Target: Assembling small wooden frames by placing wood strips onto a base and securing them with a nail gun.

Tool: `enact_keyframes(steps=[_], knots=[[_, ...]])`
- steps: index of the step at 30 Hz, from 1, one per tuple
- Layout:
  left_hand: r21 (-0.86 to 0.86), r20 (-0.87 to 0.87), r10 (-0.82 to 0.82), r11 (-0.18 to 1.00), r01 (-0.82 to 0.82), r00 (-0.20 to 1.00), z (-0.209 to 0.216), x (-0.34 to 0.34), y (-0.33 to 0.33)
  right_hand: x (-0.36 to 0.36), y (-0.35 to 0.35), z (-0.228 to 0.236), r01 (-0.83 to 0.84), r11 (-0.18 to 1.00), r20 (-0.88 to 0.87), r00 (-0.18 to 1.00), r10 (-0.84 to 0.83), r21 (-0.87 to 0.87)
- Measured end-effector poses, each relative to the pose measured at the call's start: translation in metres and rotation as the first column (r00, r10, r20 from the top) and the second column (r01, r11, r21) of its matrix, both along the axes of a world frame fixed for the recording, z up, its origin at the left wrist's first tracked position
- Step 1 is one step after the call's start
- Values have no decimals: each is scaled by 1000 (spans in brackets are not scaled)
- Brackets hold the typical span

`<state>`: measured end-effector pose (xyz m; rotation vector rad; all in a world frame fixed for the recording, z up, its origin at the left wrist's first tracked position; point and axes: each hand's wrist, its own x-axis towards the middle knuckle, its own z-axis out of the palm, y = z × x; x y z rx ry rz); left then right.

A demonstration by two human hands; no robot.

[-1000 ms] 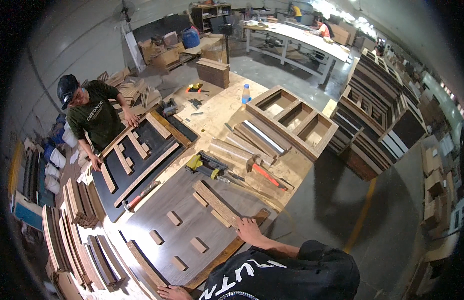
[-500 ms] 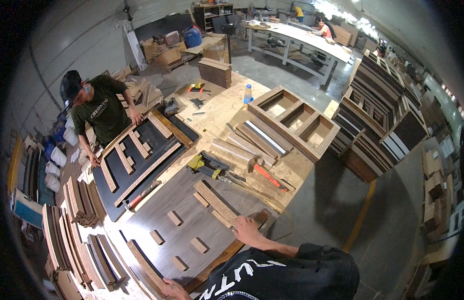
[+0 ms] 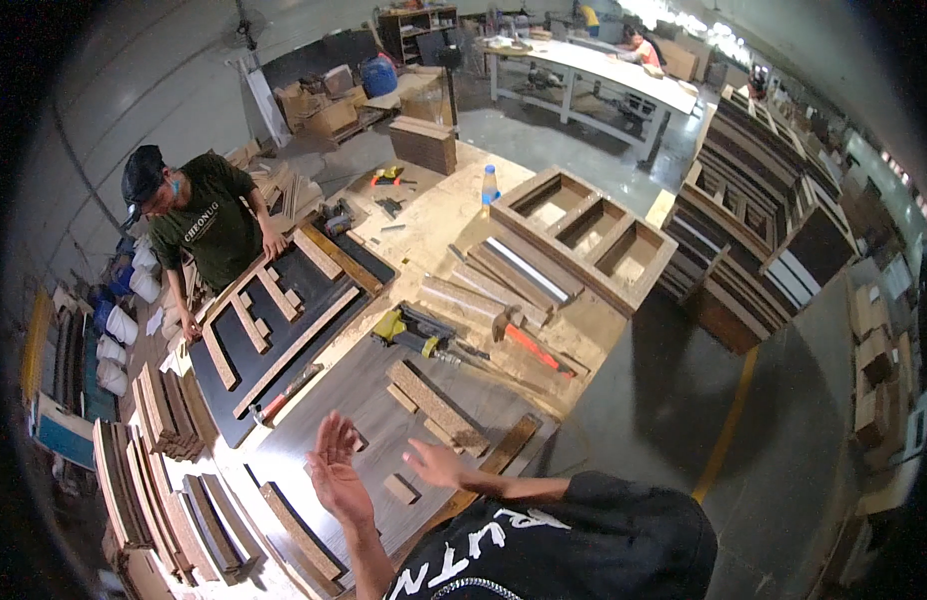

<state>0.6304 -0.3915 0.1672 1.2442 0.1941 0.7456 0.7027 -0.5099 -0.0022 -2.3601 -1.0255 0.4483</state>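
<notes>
Over the grey wood-grain panel both my hands are raised with nothing visible in them. My left hand is upright, its fingers stretched and the palm turned inward, in front of a small wood block. Lower and to the right, my right hand has its fingers apart beside another small block. Beyond it lies a thick wood strip with short pieces along its side. A long strip rests along the panel's left edge. My left forearm and hand hide part of the panel.
A yellow-and-black nail gun, an orange-handled hammer and another hammer lie about the panel. Across the table a co-worker touches strips on a black panel. A three-section wood frame sits at right.
My left hand has let go of the long strip and risen over the panel. My right hand has left the thick strip and moved left. The co-worker's hands barely shifted.
</notes>
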Motion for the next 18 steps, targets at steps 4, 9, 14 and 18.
enact_keyframes(steps=[4, 9, 14, 18], knots=[[546, -355, 250, 838, -18, 901, -129, -3, -11, 8, 12, 5, 203, 912, -769, 618, 164, 357], [330, -891, 25, 720, 610, 452, -149, -16, -17, 47, -2, 74, 630, 701, -925, 360, 119, 335], [437, -460, 28, 877, 199, 887, 11, 26, -35, 73, -46, 61, 621, 568, -791, 606, 89, 540], [289, 279, -487, 865, 411, 828, 136, 39, -58, 77, -72, 20, 486, 760, -511, 826, -238, 432]])
